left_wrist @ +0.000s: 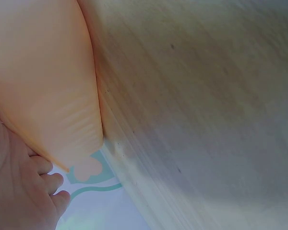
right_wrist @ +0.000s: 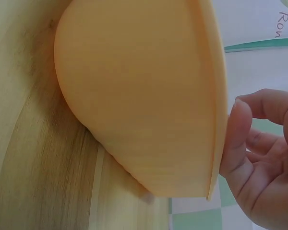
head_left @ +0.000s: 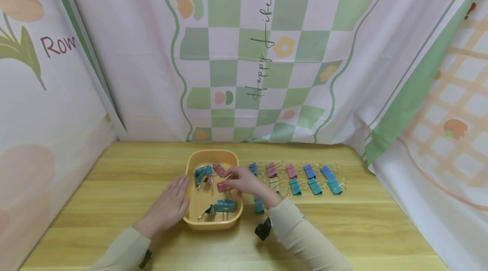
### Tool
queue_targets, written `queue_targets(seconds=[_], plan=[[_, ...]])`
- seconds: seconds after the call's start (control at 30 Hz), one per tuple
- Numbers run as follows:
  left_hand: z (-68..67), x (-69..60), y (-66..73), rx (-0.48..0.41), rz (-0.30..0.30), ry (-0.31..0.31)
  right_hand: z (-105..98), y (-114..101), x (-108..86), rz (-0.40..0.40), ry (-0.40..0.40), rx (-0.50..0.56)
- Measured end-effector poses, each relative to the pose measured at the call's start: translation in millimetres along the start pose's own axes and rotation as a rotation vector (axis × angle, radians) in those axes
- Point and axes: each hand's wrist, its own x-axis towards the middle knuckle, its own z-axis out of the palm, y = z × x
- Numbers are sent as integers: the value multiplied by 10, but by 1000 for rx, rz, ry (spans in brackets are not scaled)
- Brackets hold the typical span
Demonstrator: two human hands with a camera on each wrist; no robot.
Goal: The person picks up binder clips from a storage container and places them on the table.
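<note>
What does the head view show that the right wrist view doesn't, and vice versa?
Head only: the left grip and the coloured metal binder clips, inside and beside the rounded orange plastic tray.
Right wrist only: the palm side of the right grip and a broad close-up of the tray's outer wall.
Both: tray, right grip, wood-grain table.

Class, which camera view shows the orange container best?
The head view: it shows the orange container nearly whole from above, with binder clips inside. The left wrist view shows only part of its outer wall; the right wrist view, an outer side and rim, without the contents.
</note>
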Motion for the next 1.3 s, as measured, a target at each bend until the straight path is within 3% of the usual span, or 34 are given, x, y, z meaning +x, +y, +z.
queue_targets(seconds=[0.5, 0.93, 1.1, 1.3], plan=[[17, -9, -17, -6, -7, 14, 62, -15, 57, 56, 32, -67], [18, -7, -10, -3, -11, 7, 104, 25, 81, -45, 140, -6], [3, -1, 1, -13, -12, -1, 105, 5, 86, -39, 168, 3], [-11, -3, 16, -16, -13, -9, 103, 8, 84, -37, 172, 95]])
